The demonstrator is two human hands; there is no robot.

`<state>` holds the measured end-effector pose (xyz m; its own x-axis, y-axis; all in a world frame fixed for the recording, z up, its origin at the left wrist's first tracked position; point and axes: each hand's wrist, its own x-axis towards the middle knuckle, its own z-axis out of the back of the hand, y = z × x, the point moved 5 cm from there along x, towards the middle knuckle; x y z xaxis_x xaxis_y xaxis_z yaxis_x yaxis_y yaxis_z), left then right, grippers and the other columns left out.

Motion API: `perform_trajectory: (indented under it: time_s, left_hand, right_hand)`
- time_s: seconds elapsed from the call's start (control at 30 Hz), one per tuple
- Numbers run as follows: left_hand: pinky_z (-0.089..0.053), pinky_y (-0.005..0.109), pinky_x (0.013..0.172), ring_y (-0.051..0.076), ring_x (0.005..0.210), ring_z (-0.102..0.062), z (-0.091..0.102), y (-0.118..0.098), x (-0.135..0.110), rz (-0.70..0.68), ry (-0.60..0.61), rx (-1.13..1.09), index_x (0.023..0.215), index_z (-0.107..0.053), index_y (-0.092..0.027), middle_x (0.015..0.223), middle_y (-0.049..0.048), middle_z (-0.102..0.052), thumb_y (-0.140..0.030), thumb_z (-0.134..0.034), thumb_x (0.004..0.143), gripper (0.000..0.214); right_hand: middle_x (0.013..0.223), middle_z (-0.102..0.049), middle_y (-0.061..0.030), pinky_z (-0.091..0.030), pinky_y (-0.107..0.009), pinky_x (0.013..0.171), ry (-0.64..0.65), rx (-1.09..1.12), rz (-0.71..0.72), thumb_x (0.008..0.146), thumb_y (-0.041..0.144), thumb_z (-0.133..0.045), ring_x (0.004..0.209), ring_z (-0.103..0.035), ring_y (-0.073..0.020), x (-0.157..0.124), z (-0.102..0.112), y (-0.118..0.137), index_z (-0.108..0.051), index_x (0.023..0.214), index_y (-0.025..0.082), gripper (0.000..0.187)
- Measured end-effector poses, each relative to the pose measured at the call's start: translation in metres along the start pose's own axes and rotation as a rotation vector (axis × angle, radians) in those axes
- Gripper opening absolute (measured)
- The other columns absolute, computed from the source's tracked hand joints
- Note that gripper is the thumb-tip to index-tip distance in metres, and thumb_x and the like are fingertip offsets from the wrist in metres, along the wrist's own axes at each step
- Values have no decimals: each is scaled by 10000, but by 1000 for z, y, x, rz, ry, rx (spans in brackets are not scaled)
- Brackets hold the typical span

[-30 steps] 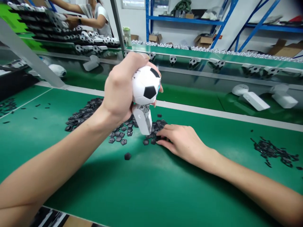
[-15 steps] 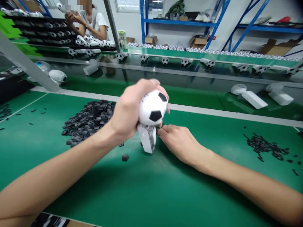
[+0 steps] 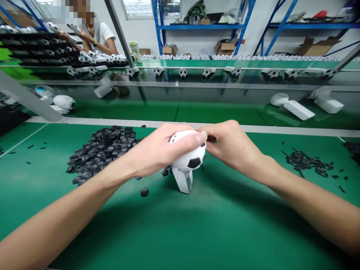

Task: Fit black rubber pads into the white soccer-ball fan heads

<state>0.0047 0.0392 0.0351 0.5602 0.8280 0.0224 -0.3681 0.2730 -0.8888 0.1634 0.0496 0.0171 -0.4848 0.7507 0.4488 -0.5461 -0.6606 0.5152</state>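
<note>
My left hand (image 3: 159,150) is shut around a white soccer-ball toy head (image 3: 188,153) with black pentagons, and its thumb lies across the top of the ball. Below the ball sits the toy's white body (image 3: 182,180), resting on the green mat (image 3: 197,225). My right hand (image 3: 230,144) is at the ball's upper right, pinching a small dark patch (image 3: 211,139) against it. A large heap of black pentagon patches (image 3: 99,155) lies left of my left wrist, and one loose patch (image 3: 144,192) sits just below that wrist.
A smaller heap of black patches (image 3: 306,163) lies on the mat to the right. Behind a white edge strip, a raised green bench carries a row of finished soccer-ball toys (image 3: 182,73). A co-worker (image 3: 95,37) handles toys at the far left, before blue shelves with cardboard boxes.
My right hand has risen from the patches on the mat to the ball, now pinching a dark patch. The ball has tilted over in my left hand, and the view has shifted slightly.
</note>
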Motion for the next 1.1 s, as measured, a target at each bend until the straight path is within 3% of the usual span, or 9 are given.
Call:
perform_trajectory:
  time_s: [0.13,0.27,0.4,0.5,0.6,0.73,0.8,0.93,1.1]
  left_hand:
    - [-377,263,509,170,598,-552,17,6,-4,77,60,125,731,-619,-199,701,17,-648,-594,-642,979,467]
    - [-402,270,433,167,460,-519,15,11,-5,236,236,-19,681,-608,-206,558,14,-580,-625,-687,934,496]
    - [-485,251,428,203,517,-655,10,7,-8,332,376,-170,767,-708,-197,672,51,-717,-576,-797,859,401]
    - [-544,248,444,219,572,-713,18,-1,-11,268,367,-222,912,-774,-174,788,69,-775,-587,-856,807,435]
    - [-576,285,410,224,522,-711,38,-13,-7,12,217,-340,995,-772,-141,832,91,-800,-664,-870,785,571]
    - [-547,251,360,157,421,-613,70,-18,-3,-249,-193,-458,1003,-736,-131,673,46,-738,-673,-848,827,581]
    - [-535,239,357,141,418,-574,74,-15,-1,-255,-277,-464,946,-719,-137,587,24,-671,-696,-828,833,581]
    - [-592,263,416,190,550,-668,77,-13,1,-231,-320,-493,1031,-700,-182,701,39,-741,-600,-898,799,517]
    - [-650,235,556,177,686,-756,79,-6,4,-193,-353,-637,1070,-706,-147,871,89,-807,-436,-661,1012,298]
  right_hand:
    - [715,-765,18,-388,-236,592,-12,-28,-19,873,16,-730,608,-620,-114,1,0,-3,-829,812,191,210]
    - [767,-818,1,-436,-260,611,-45,-60,-49,875,50,-804,641,-699,-147,1,8,-8,-845,850,182,140]
    - [737,-812,18,-454,-264,582,-108,-36,-70,877,73,-833,605,-693,-141,0,18,-8,-839,828,189,126]
    - [735,-812,20,-489,-270,579,-181,-5,-75,887,127,-856,610,-712,-151,-2,28,-6,-836,829,201,97]
    - [759,-822,13,-526,-283,592,-272,-18,-32,886,137,-859,630,-736,-169,-2,40,-3,-842,835,215,95]
    - [833,-845,-3,-581,-312,656,-377,-53,4,884,102,-833,709,-778,-200,0,52,-5,-862,879,223,124]
    - [848,-849,-11,-598,-311,668,-414,-30,-13,890,102,-820,724,-784,-200,0,57,-7,-866,894,215,122]
    - [845,-848,-11,-619,-309,686,-462,-21,-44,888,105,-814,721,-785,-194,0,63,-8,-864,894,215,121]
    - [874,-851,-4,-644,-320,725,-463,32,-43,900,149,-824,760,-799,-204,-3,54,-8,-853,903,232,88]
